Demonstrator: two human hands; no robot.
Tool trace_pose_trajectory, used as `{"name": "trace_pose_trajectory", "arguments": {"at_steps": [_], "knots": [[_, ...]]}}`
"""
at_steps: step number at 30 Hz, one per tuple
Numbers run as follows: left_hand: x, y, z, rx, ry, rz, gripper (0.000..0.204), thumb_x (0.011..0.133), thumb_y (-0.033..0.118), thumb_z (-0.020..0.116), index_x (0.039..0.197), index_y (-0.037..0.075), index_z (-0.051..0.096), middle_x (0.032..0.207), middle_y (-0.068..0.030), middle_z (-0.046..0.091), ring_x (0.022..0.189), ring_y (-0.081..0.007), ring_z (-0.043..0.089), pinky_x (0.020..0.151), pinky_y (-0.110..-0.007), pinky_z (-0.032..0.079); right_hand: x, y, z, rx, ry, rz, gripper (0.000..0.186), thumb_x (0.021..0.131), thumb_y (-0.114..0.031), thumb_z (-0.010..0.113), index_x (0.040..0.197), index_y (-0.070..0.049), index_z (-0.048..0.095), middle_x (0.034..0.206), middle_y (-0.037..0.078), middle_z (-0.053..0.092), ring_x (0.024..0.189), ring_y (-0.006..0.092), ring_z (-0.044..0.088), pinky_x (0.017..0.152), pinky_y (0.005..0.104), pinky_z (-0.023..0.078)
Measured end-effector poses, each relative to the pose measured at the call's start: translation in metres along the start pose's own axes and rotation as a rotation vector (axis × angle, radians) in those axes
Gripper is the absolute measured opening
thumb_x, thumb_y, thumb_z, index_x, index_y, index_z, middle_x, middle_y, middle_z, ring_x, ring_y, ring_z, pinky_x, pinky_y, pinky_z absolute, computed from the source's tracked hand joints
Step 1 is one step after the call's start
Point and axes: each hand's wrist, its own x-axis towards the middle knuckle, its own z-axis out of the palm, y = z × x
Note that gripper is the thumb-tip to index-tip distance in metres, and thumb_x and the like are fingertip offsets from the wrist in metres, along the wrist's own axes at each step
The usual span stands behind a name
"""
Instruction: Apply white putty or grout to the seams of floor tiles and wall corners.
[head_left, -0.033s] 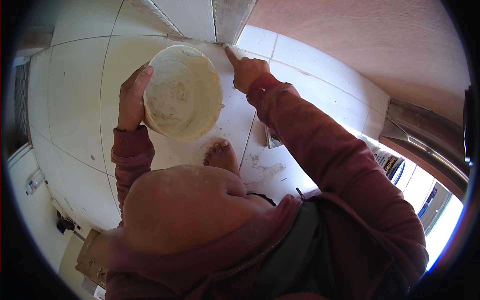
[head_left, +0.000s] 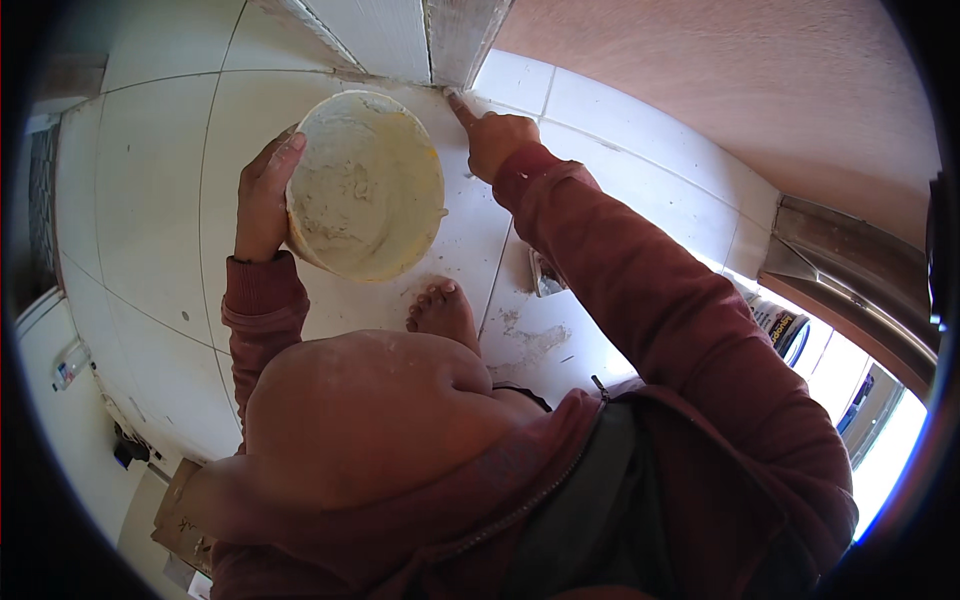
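In my left hand is a round, pale bucket, tilted so that its mouth faces me. The thumb lies over the rim and the fingers go behind the wall, out of sight. Off-white putty coats the inside. My right hand reaches forward with the index finger stretched out, its tip at the foot of a wooden door frame, where frame and floor meet. The other fingers look curled, and I see nothing held in them.
White floor tiles carry pale smears near my bare foot. A small flat object lies partly hidden by my right sleeve. A dark-labelled can stands at right, beside a brown panel. At lower left is a cardboard box.
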Motion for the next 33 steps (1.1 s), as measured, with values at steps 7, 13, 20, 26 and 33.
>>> {"name": "trace_pose_trajectory", "arguments": {"at_steps": [7,13,20,26,33], "knots": [[-0.001,-0.005,-0.001,-0.014,0.043,-0.010,0.042,0.086,0.030,0.052,0.108,-0.005,0.057,0.095,-0.0101,0.062,0.086,-0.0163,0.056,0.079,-0.027,0.043,-0.011,-0.001,-0.003,-0.037,-0.039,-0.005,0.074,0.079,-0.021,0.057,0.141,-0.016,0.017,0.089,0.012,0.061,0.080,0.0252,0.062,0.067,0.0386,0.049],[0.001,0.002,0.002,0.005,-0.003,-0.022,0.043,0.085,0.031,0.051,0.107,-0.005,0.057,0.095,-0.0102,0.061,0.087,-0.0155,0.055,0.079,-0.027,0.043,-0.006,0.005,0.001,-0.026,-0.070,0.021,0.067,0.082,-0.016,0.049,0.141,-0.016,0.016,0.092,0.011,0.060,0.081,0.0249,0.062,0.068,0.0384,0.048],[0.000,0.002,0.004,0.006,0.004,-0.020,0.045,0.085,0.032,0.051,0.110,-0.005,0.056,0.099,-0.0107,0.061,0.089,-0.0172,0.055,0.081,-0.028,0.043,0.008,0.006,0.002,-0.091,-0.012,-0.029,0.071,0.082,-0.011,0.049,0.142,-0.023,0.012,0.095,0.013,0.060,0.081,0.0254,0.062,0.069,0.0379,0.048],[-0.002,-0.002,0.000,-0.007,0.008,-0.017,0.045,0.085,0.032,0.051,0.110,-0.005,0.056,0.098,-0.0109,0.061,0.090,-0.0168,0.055,0.082,-0.028,0.042,0.000,0.024,0.005,-0.171,-0.004,-0.067,0.073,0.083,-0.009,0.047,0.142,-0.028,0.008,0.091,0.013,0.059,0.074,0.0250,0.062,0.065,0.0388,0.048],[0.000,-0.006,-0.002,0.003,-0.013,0.010,0.043,0.086,0.031,0.051,0.110,-0.005,0.056,0.098,-0.0108,0.061,0.090,-0.0167,0.055,0.082,-0.027,0.042,-0.001,0.046,0.000,-0.335,0.037,-0.092,0.064,0.086,-0.012,0.041,0.142,-0.026,0.012,0.089,0.010,0.058,0.076,0.0240,0.062,0.067,0.0388,0.047]]}}
